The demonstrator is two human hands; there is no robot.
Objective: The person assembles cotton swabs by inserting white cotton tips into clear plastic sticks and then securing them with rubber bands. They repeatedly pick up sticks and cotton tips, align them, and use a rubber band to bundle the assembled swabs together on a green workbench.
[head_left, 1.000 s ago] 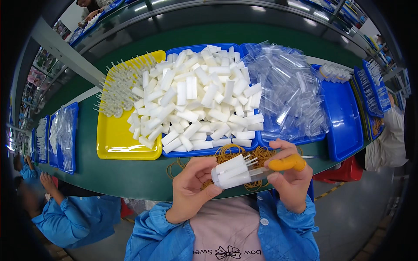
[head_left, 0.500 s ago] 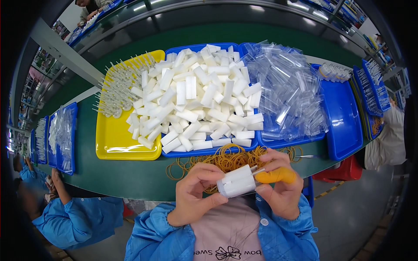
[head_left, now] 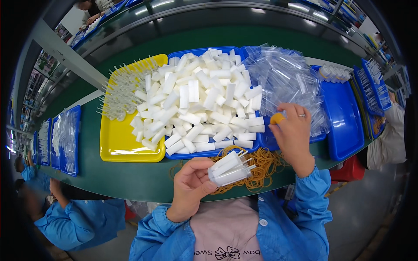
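Observation:
My left hand grips a bundle of white foam pieces at its closed end, above the table's front edge. Clear plastic surrounds the bundle, and several thin pale rods jut from its right end. My right hand is over the near left part of the blue tray of clear plastic sleeves. A yellow finger cot covers one fingertip, which is bent close to the thumb. Whatever lies between those fingers is too clear or too small to make out. Behind the bundle sits a pile of tan rubber bands.
White foam blocks heap over a blue tray in the middle. A yellow tray at left holds white pieces with thin rods. At right is another blue tray with small white parts. A co-worker's blue sleeve shows at left.
My right hand has left the bundle and moved up and right to the clear sleeves. The left hand still holds the bundle, now tilted a little with its rods more visible.

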